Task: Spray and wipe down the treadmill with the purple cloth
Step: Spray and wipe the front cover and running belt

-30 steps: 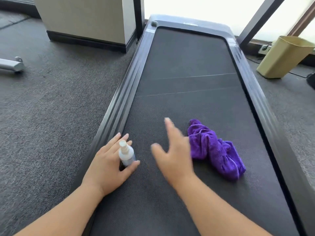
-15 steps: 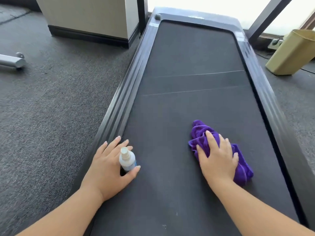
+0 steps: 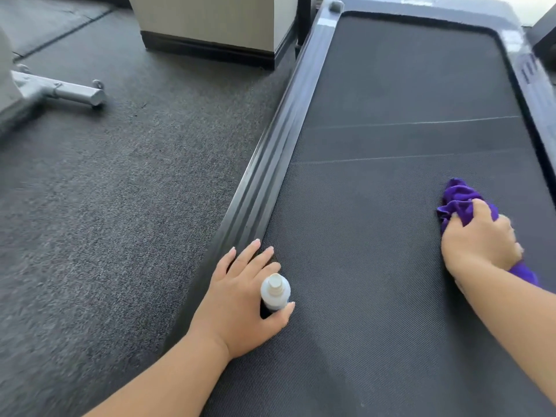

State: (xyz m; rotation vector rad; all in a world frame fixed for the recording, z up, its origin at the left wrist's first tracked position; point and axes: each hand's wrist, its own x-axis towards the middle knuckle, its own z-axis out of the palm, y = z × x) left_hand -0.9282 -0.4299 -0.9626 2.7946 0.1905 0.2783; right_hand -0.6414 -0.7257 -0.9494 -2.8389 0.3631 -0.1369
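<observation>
Nearest me, my left hand (image 3: 240, 299) pinches the spray bottle (image 3: 275, 291) between thumb and fingers on the treadmill (image 3: 391, 206) belt. Farther right, my right hand (image 3: 481, 239) bunches the purple cloth (image 3: 458, 200). A careless nudge could tip the bottle. The cloth's far end runs under my wrist, near the frame edge.

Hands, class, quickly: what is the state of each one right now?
Left hand: fingers straight on the belt's left edge, thumb hooked round the spray bottle.
Right hand: closed, gripping the purple cloth on the treadmill belt.
</observation>
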